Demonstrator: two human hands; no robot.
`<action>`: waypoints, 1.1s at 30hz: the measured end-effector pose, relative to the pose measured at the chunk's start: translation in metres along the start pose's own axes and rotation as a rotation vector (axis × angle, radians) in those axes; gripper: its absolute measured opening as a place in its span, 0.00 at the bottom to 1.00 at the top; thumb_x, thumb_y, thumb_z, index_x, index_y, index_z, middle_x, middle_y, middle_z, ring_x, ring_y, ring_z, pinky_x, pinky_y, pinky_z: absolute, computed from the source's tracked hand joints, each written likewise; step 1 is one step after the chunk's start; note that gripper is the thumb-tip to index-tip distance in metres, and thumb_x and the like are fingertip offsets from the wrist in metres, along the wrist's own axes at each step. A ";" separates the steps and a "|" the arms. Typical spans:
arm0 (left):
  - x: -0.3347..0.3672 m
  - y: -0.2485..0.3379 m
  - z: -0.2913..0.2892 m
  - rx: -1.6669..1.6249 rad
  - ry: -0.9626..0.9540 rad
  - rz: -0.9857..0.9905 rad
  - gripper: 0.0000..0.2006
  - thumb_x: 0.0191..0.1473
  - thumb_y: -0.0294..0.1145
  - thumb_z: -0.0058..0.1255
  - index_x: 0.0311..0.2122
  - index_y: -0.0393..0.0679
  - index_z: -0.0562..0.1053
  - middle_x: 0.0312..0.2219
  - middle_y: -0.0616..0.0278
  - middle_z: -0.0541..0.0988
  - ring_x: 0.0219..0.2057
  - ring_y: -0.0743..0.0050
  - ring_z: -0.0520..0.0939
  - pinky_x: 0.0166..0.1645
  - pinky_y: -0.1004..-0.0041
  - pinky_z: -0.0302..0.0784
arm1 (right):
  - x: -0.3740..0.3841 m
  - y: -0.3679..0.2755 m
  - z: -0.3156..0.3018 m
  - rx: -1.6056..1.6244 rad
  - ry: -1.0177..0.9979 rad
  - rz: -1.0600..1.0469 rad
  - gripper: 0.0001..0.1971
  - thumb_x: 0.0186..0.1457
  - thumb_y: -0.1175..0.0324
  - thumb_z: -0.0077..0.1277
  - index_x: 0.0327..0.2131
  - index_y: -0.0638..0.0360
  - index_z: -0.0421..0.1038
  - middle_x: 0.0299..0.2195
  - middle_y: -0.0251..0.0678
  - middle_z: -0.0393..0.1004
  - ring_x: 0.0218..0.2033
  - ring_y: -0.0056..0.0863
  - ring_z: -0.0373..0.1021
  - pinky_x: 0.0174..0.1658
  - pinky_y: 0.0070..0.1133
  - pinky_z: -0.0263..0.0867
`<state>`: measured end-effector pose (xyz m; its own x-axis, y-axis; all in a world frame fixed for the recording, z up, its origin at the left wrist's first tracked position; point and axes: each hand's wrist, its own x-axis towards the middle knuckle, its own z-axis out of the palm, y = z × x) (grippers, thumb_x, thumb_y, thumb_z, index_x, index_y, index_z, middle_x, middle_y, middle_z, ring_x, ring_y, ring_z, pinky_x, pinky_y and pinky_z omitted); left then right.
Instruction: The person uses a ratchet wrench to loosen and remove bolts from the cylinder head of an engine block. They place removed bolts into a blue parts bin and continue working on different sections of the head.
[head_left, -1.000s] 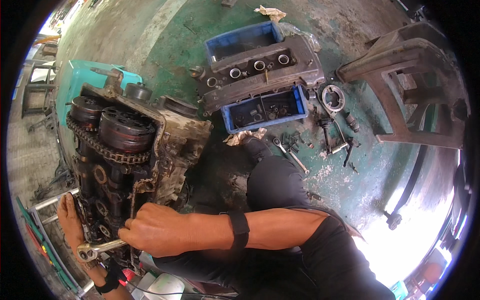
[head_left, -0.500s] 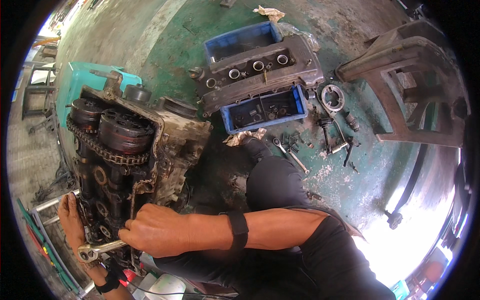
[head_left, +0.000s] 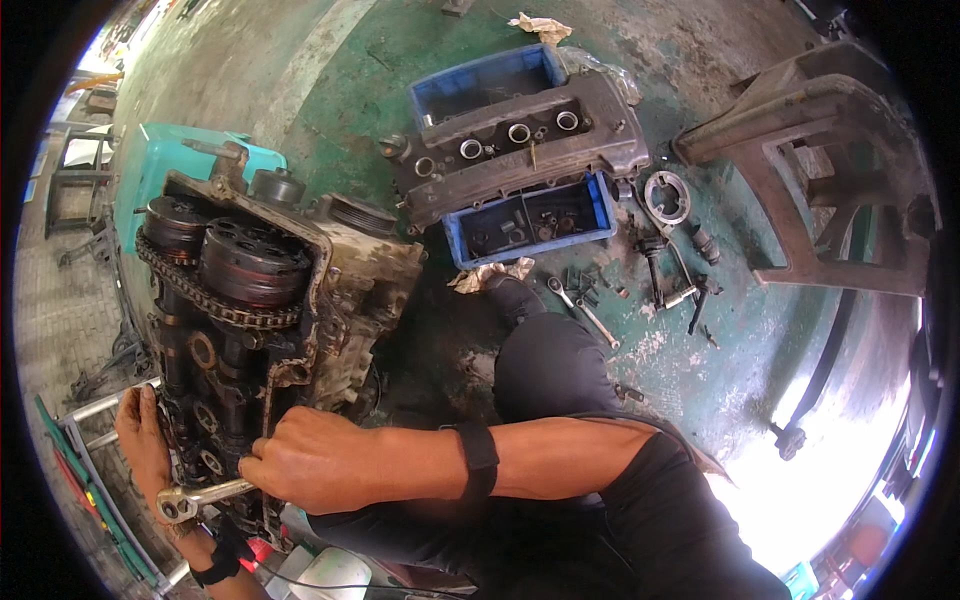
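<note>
A partly stripped engine (head_left: 245,345), dark with oil, stands at my left with two round cam sprockets (head_left: 255,262) and a timing chain (head_left: 215,303) exposed. My right hand (head_left: 315,455) is closed around the handle of a ratchet wrench (head_left: 222,490). The wrench's round head lies to the left, over the near end of the engine and just in front of my left wrist; what it turns is hidden. Along the engine's left side rests my left hand (head_left: 143,440), its fingers stretched forward and partly hidden, with no tool showing in it.
A valve cover (head_left: 590,130) lies across two blue trays (head_left: 460,240), the nearer holding small parts. On the floor are a second ratchet (head_left: 582,310), loose bolts and a metal ring part (head_left: 667,198). A worn plastic stool (head_left: 810,130) stands right; a teal bin (head_left: 150,170) sits behind the engine.
</note>
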<state>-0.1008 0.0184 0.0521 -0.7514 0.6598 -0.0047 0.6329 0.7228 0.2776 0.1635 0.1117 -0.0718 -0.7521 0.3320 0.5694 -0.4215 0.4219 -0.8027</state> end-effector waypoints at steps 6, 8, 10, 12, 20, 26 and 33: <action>-0.010 0.000 0.005 -0.125 0.002 0.140 0.14 0.60 0.32 0.51 0.47 0.35 0.72 0.40 0.60 0.77 0.40 0.74 0.75 0.47 0.77 0.69 | 0.001 -0.002 -0.002 -0.024 -0.047 0.043 0.06 0.44 0.71 0.52 0.25 0.63 0.70 0.21 0.44 0.74 0.24 0.44 0.74 0.29 0.36 0.69; -0.015 0.005 0.001 -0.107 -0.048 0.138 0.14 0.59 0.28 0.51 0.48 0.35 0.72 0.42 0.59 0.76 0.40 0.72 0.76 0.50 0.74 0.71 | 0.001 -0.002 -0.003 -0.024 -0.062 0.022 0.05 0.44 0.73 0.51 0.26 0.63 0.67 0.21 0.44 0.71 0.22 0.44 0.72 0.26 0.36 0.67; -0.017 0.011 -0.001 -0.159 -0.090 0.029 0.17 0.59 0.34 0.52 0.50 0.37 0.72 0.46 0.57 0.76 0.45 0.66 0.77 0.52 0.70 0.72 | -0.002 -0.002 -0.005 -0.027 -0.029 0.013 0.05 0.43 0.74 0.51 0.26 0.63 0.67 0.22 0.44 0.72 0.22 0.44 0.73 0.26 0.36 0.67; -0.020 0.017 -0.004 -0.058 -0.077 -0.105 0.19 0.60 0.38 0.51 0.51 0.37 0.72 0.46 0.56 0.77 0.48 0.64 0.77 0.51 0.68 0.73 | -0.001 -0.003 -0.005 -0.037 -0.038 0.007 0.05 0.43 0.74 0.50 0.26 0.63 0.67 0.23 0.44 0.73 0.23 0.44 0.73 0.26 0.36 0.68; -0.026 0.036 0.001 -0.263 -0.048 -0.074 0.14 0.64 0.38 0.43 0.37 0.36 0.73 0.21 0.70 0.71 0.22 0.89 0.69 0.27 0.82 0.65 | 0.002 -0.009 -0.011 -0.072 -0.072 0.019 0.05 0.46 0.72 0.48 0.28 0.62 0.66 0.23 0.43 0.73 0.23 0.44 0.74 0.25 0.37 0.69; -0.028 0.034 0.002 -0.219 -0.140 0.054 0.09 0.56 0.21 0.51 0.43 0.34 0.73 0.27 0.68 0.76 0.23 0.87 0.71 0.28 0.82 0.67 | -0.001 -0.006 -0.008 -0.082 -0.090 0.024 0.04 0.47 0.72 0.48 0.28 0.61 0.66 0.23 0.43 0.74 0.23 0.44 0.74 0.25 0.37 0.69; -0.024 0.024 0.003 -0.245 -0.044 -0.041 0.13 0.63 0.37 0.47 0.30 0.39 0.71 0.17 0.73 0.69 0.17 0.88 0.66 0.22 0.81 0.62 | -0.001 -0.004 -0.008 -0.141 -0.107 0.040 0.10 0.49 0.69 0.57 0.35 0.59 0.73 0.25 0.37 0.74 0.21 0.40 0.72 0.23 0.32 0.67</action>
<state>-0.0673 0.0204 0.0563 -0.7634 0.6430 -0.0616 0.5337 0.6815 0.5007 0.1702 0.1164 -0.0675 -0.8197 0.2619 0.5095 -0.3207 0.5272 -0.7869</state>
